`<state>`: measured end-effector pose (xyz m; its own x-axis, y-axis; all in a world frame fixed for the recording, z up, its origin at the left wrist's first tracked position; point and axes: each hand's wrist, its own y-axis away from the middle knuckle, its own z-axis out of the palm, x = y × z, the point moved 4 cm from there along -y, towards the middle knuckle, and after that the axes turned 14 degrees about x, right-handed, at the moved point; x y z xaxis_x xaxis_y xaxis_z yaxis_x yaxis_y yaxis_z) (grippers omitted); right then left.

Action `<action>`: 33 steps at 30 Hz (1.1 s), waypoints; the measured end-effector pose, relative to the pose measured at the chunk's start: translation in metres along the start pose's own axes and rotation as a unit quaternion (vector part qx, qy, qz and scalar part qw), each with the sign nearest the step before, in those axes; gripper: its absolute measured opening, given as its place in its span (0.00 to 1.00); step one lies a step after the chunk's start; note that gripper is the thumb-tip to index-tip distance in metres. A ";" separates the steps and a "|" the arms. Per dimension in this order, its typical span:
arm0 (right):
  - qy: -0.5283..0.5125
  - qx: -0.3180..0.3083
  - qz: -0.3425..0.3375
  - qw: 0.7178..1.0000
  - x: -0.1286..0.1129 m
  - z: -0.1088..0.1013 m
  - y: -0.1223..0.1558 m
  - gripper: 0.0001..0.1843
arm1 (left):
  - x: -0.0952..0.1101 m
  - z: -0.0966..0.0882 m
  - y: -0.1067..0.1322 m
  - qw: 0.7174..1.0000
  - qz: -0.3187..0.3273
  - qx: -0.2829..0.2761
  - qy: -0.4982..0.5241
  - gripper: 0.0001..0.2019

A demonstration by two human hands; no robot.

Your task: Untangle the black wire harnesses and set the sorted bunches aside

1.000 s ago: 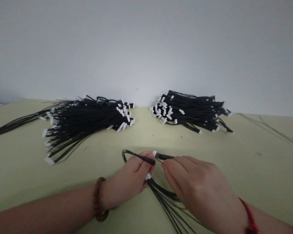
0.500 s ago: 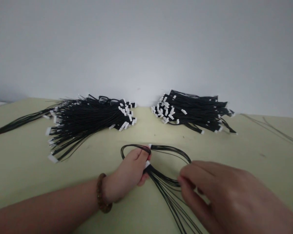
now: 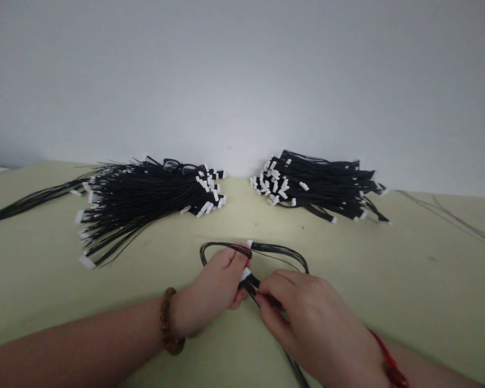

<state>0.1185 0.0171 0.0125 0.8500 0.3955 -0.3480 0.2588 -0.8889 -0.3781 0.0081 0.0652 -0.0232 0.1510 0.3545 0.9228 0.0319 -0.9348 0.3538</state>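
Observation:
My left hand is closed around a black wire harness just in front of me. One white connector pokes out by its palm side, and a second white connector shows past the fingertips. Wires loop over the left thumb and curve round to the right. My right hand pinches black wires close to the nearer connector, thumb and forefinger together. Loose wires trail below it toward the bottom edge, partly hidden by the hand.
Behind on the left lies a large pile of black harnesses with white connectors, glasses on top. Another harness pile lies at the back right. Thin loose wires lie far right. A pale wall rises behind the table.
My right hand has moved left along the wires, from farther right to near the connector. The left hand has stayed almost in place with its hold.

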 end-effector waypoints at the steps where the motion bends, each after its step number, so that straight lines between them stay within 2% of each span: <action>1: -0.003 0.003 0.004 1.000 0.000 0.000 -0.001 0.07 | 0.000 0.000 0.000 1.000 0.006 -0.002 -0.001 0.12; 4: -0.046 -0.010 0.047 0.998 0.004 -0.004 -0.005 0.05 | -0.001 -0.001 -0.001 0.999 0.035 -0.012 -0.019 0.14; 6: -0.178 -0.073 0.115 0.975 0.010 -0.006 -0.010 0.06 | -0.001 -0.001 0.000 0.998 0.053 -0.025 -0.034 0.15; 7: -0.271 -0.123 0.155 0.942 0.013 -0.007 -0.011 0.07 | 0.000 -0.001 0.000 0.997 0.061 -0.031 -0.039 0.15; 9: -0.442 -0.214 0.222 0.842 0.018 -0.012 -0.015 0.09 | 0.001 -0.001 0.000 0.996 0.071 -0.033 -0.043 0.15; 10: -0.497 -0.236 0.236 0.801 0.022 -0.017 -0.017 0.08 | 0.002 -0.002 0.001 0.996 0.074 -0.030 -0.043 0.15; 11: -0.526 -0.231 0.234 0.785 0.027 -0.022 -0.021 0.07 | 0.003 -0.002 0.001 0.996 0.072 -0.027 -0.040 0.15; 12: -0.533 -0.213 0.215 0.790 0.033 -0.027 -0.025 0.06 | 0.003 -0.001 0.001 0.997 0.068 -0.024 -0.035 0.14; 13: -0.529 -0.177 0.190 0.808 0.039 -0.033 -0.030 0.05 | 0.004 -0.001 0.002 0.997 0.062 -0.023 -0.031 0.14; 15: -0.512 -0.074 0.148 0.843 0.051 -0.045 -0.039 0.05 | 0.005 -0.001 0.003 0.998 0.055 -0.028 -0.029 0.13; 16: -0.511 -0.009 0.142 0.848 0.056 -0.052 -0.043 0.08 | 0.006 -0.001 0.003 0.998 0.054 -0.028 -0.031 0.13; 17: -0.518 0.061 0.147 0.840 0.060 -0.061 -0.045 0.11 | 0.006 -0.001 0.003 0.998 0.054 -0.028 -0.034 0.12; 19: -0.548 0.179 0.180 0.797 0.065 -0.078 -0.047 0.17 | 0.006 -0.001 0.003 0.998 0.053 -0.024 -0.039 0.13; 21: -0.573 0.237 0.202 0.758 0.062 -0.091 -0.044 0.22 | 0.004 -0.002 0.002 0.998 0.050 -0.020 -0.036 0.13; 22: -0.582 0.237 0.200 0.752 0.057 -0.094 -0.043 0.21 | 0.004 -0.002 0.002 0.998 0.050 -0.020 -0.034 0.13; 23: -0.584 0.214 0.191 0.760 0.050 -0.094 -0.040 0.18 | 0.003 -0.001 0.002 0.998 0.051 -0.023 -0.031 0.13; 24: -0.574 0.164 0.181 0.782 0.042 -0.090 -0.038 0.15 | 0.003 -0.001 0.002 0.998 0.051 -0.026 -0.027 0.13; 26: -0.498 0.038 0.154 0.853 0.027 -0.071 -0.029 0.07 | 0.003 0.000 0.003 0.998 0.058 -0.037 -0.015 0.12; 27: -0.422 -0.012 0.140 0.895 0.022 -0.059 -0.024 0.06 | 0.003 0.000 0.003 0.997 0.063 -0.044 -0.010 0.12; 29: -0.220 0.009 0.072 0.973 0.017 -0.045 -0.018 0.07 | 0.005 0.001 0.005 0.996 0.069 -0.062 0.000 0.12; 30: -0.127 0.040 0.030 0.991 0.015 -0.040 -0.015 0.07 | 0.005 0.001 0.005 0.995 0.070 -0.070 0.006 0.12; 31: -0.055 0.071 -0.007 0.996 0.013 -0.036 -0.014 0.08 | 0.006 0.002 0.006 0.994 0.068 -0.079 0.012 0.11; 33: 0.012 0.090 -0.047 0.995 0.012 -0.031 -0.012 0.09 | 0.006 0.002 0.006 0.994 0.064 -0.090 0.023 0.10</action>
<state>0.1399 0.0251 0.0397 0.8373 0.4667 -0.2850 0.2519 -0.7917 -0.5566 0.0110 0.0614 -0.0160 0.0963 0.2370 0.9667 -0.1624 -0.9545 0.2502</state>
